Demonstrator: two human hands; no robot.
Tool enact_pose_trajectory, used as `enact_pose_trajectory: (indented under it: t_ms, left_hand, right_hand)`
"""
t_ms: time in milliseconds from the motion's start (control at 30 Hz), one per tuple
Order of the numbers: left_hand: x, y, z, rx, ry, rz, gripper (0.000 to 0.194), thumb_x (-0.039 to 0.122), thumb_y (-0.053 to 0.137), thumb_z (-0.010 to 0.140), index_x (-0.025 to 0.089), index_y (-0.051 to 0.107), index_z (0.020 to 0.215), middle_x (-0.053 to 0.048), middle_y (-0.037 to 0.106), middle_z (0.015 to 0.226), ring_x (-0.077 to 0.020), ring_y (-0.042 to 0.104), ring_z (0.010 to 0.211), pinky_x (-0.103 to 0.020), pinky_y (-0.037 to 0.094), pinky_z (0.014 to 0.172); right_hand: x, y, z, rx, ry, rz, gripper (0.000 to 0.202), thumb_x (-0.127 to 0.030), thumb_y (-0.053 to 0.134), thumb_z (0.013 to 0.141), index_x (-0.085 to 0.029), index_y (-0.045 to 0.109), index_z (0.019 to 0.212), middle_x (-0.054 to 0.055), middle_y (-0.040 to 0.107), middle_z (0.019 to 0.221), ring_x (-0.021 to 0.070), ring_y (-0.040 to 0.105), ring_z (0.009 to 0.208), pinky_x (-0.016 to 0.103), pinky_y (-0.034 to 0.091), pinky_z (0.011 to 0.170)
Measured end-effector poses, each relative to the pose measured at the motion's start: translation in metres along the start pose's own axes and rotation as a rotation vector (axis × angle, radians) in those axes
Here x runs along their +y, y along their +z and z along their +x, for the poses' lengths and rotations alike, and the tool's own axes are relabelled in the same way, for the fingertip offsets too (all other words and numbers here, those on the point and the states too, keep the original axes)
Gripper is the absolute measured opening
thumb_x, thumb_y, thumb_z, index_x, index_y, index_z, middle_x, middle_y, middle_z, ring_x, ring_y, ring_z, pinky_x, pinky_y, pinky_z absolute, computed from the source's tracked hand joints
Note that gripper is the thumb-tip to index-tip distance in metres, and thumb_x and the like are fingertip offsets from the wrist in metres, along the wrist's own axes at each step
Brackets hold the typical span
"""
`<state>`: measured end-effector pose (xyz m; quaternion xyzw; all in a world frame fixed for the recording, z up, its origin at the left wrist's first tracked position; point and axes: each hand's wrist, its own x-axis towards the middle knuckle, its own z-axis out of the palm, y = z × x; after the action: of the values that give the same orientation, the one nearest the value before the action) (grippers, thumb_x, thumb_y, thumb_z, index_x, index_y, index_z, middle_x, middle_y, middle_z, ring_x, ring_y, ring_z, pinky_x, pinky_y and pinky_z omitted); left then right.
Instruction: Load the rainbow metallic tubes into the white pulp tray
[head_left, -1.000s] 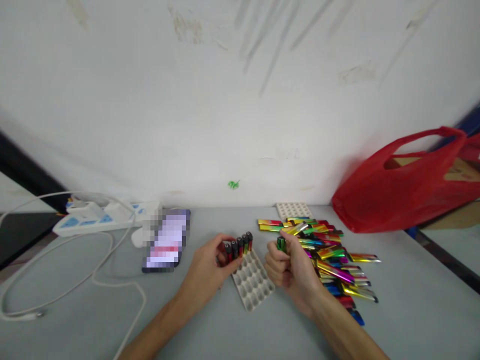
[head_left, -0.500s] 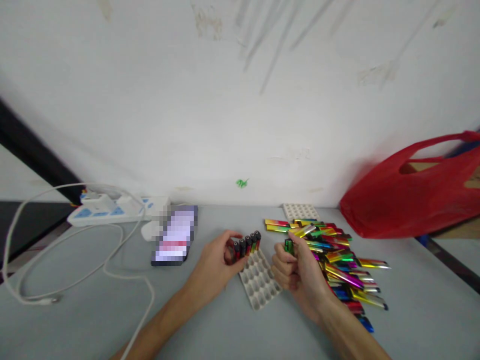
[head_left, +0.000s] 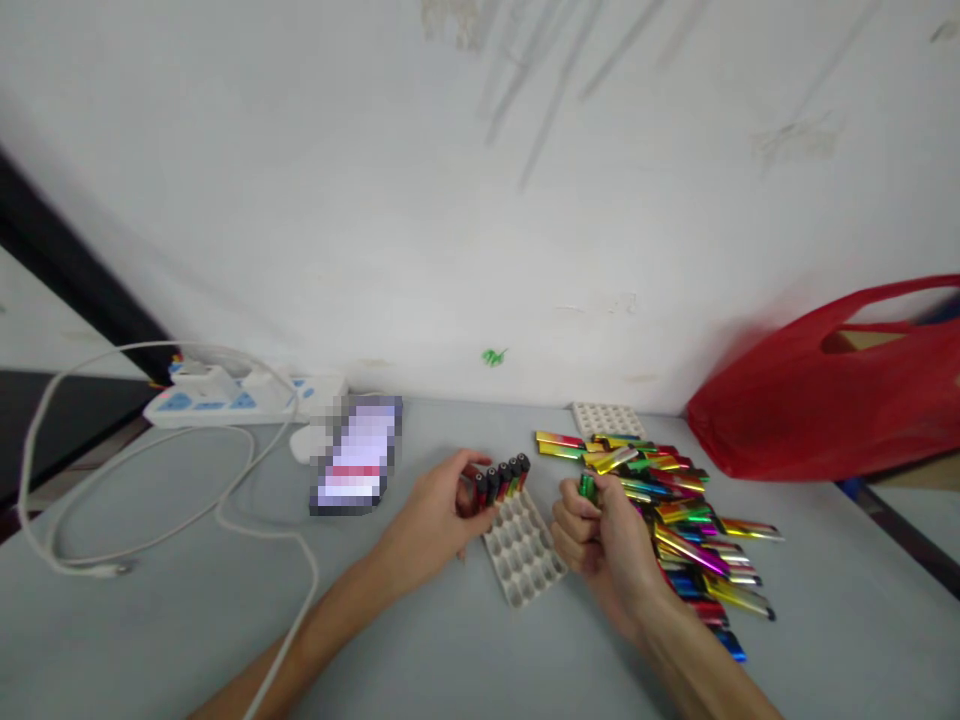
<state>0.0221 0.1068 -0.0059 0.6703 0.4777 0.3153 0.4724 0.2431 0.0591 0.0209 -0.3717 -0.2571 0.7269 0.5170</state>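
Fingers of my left hand (head_left: 442, 510) are closed round one end of a row of several dark-topped cylinders (head_left: 502, 480), red and yellow-green lower down. The row stands at the far end of a pale tray (head_left: 525, 555) with round hollows. Just right of the tray, my right hand (head_left: 600, 525) is curled shut on a small green object (head_left: 587, 487), mostly hidden by the fingers. A heap of shiny multicoloured pieces (head_left: 690, 550) lies beside and behind my right hand.
A second pale tray (head_left: 607, 418) lies by the wall. At the right is a red bag (head_left: 810, 400). On the left are a phone (head_left: 360, 455), a power strip (head_left: 225, 405) and a looped white cable (head_left: 225, 510); one strand crosses my left forearm.
The view has shifted slightly, moving the bag and phone in the picture. Both hands keep nearly the same pose and hold; the green object in my right hand sits a little more upright.
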Motion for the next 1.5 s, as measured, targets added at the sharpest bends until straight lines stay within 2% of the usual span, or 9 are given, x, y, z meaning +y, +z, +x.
enact_pose_trajectory:
  t_ms: [200, 367, 467, 533, 600, 667, 867, 1167, 1500]
  left_hand:
    - [0.001, 0.000, 0.000, -0.004, -0.001, -0.020, 0.056, 0.032, 0.079, 0.084, 0.018, 0.064, 0.135, 0.004, 0.062, 0.080, -0.0146, 0.059, 0.054, -0.023, 0.055, 0.039]
    - [-0.005, -0.001, 0.002, -0.018, -0.027, -0.064, 0.063, 0.037, 0.081, 0.082, 0.020, 0.061, 0.140, -0.004, 0.068, 0.102, -0.0169, 0.063, 0.063, -0.026, 0.059, 0.039]
    - [-0.005, -0.003, 0.002, -0.024, -0.052, -0.085, 0.070, 0.041, 0.081, 0.083, 0.022, 0.056, 0.145, -0.005, 0.067, 0.109, -0.0177, 0.063, 0.066, -0.030, 0.062, 0.041]
    - [-0.004, -0.004, 0.001, -0.034, -0.074, -0.093, 0.070, 0.041, 0.082, 0.083, 0.023, 0.055, 0.146, -0.006, 0.067, 0.113, -0.0171, 0.064, 0.066, -0.031, 0.063, 0.043]
    - [-0.003, -0.005, -0.001, -0.048, -0.098, -0.097, 0.069, 0.040, 0.082, 0.084, 0.023, 0.056, 0.146, -0.006, 0.067, 0.114, -0.0173, 0.065, 0.065, -0.032, 0.063, 0.046]
    - [-0.002, -0.006, -0.003, -0.055, -0.114, -0.094, 0.068, 0.040, 0.082, 0.084, 0.023, 0.057, 0.146, -0.006, 0.068, 0.114, -0.0184, 0.067, 0.068, -0.033, 0.064, 0.051]
    - [0.004, -0.010, -0.008, -0.050, -0.108, -0.052, 0.059, 0.034, 0.082, 0.084, 0.023, 0.064, 0.139, -0.003, 0.074, 0.101, -0.0226, 0.073, 0.084, -0.037, 0.065, 0.079]
    - [-0.002, -0.010, -0.003, -0.103, -0.145, -0.106, 0.066, 0.042, 0.079, 0.081, 0.019, 0.059, 0.140, 0.002, 0.069, 0.083, -0.0208, 0.067, 0.064, -0.033, 0.062, 0.057]
    - [-0.002, -0.009, -0.001, -0.080, -0.142, -0.111, 0.062, 0.042, 0.081, 0.081, 0.021, 0.062, 0.136, 0.001, 0.070, 0.087, -0.0229, 0.071, 0.075, -0.034, 0.065, 0.067]
  right_hand:
    - [-0.007, 0.005, -0.001, 0.023, -0.042, 0.021, 0.064, -0.063, 0.082, 0.085, -0.026, 0.035, 0.063, -0.014, 0.014, 0.056, 0.0082, 0.004, 0.050, 0.024, 0.012, 0.043]
    - [-0.007, 0.012, -0.001, 0.158, -0.172, -0.002, 0.051, -0.068, 0.085, 0.088, -0.024, 0.060, 0.088, -0.013, 0.029, 0.062, 0.0090, 0.009, 0.051, 0.021, 0.015, 0.043]
    - [-0.004, 0.010, 0.000, 0.263, -0.350, -0.130, 0.046, -0.070, 0.077, 0.096, -0.025, 0.066, 0.097, -0.007, 0.052, 0.074, 0.0113, 0.038, 0.053, 0.024, 0.037, 0.049]
    - [-0.003, 0.007, 0.000, 0.349, -0.476, -0.303, 0.044, -0.069, 0.073, 0.100, -0.025, 0.071, 0.099, 0.000, 0.066, 0.089, 0.0176, 0.060, 0.075, 0.029, 0.053, 0.069]
    - [-0.003, 0.002, -0.001, 0.419, -0.544, -0.500, 0.043, -0.067, 0.068, 0.104, -0.025, 0.076, 0.104, 0.005, 0.074, 0.106, 0.0238, 0.067, 0.099, 0.033, 0.055, 0.087]
    - [-0.004, -0.001, -0.003, 0.444, -0.562, -0.644, 0.042, -0.064, 0.065, 0.107, -0.025, 0.078, 0.111, 0.006, 0.076, 0.115, 0.0260, 0.068, 0.108, 0.035, 0.054, 0.092]
    - [0.004, -0.006, 0.001, 0.388, -0.532, -0.862, 0.033, -0.052, 0.063, 0.111, -0.025, 0.078, 0.121, 0.004, 0.079, 0.109, 0.0238, 0.071, 0.100, 0.034, 0.051, 0.090]
    - [0.006, -0.007, 0.003, 0.285, -0.632, -1.126, 0.022, -0.037, 0.059, 0.115, -0.025, 0.077, 0.120, 0.005, 0.080, 0.119, 0.0245, 0.075, 0.108, 0.036, 0.054, 0.097]
    - [0.017, -0.003, -0.004, 0.175, -0.856, -1.424, 0.014, -0.021, 0.062, 0.113, -0.025, 0.068, 0.125, 0.004, 0.073, 0.104, 0.0254, 0.072, 0.093, 0.039, 0.057, 0.085]
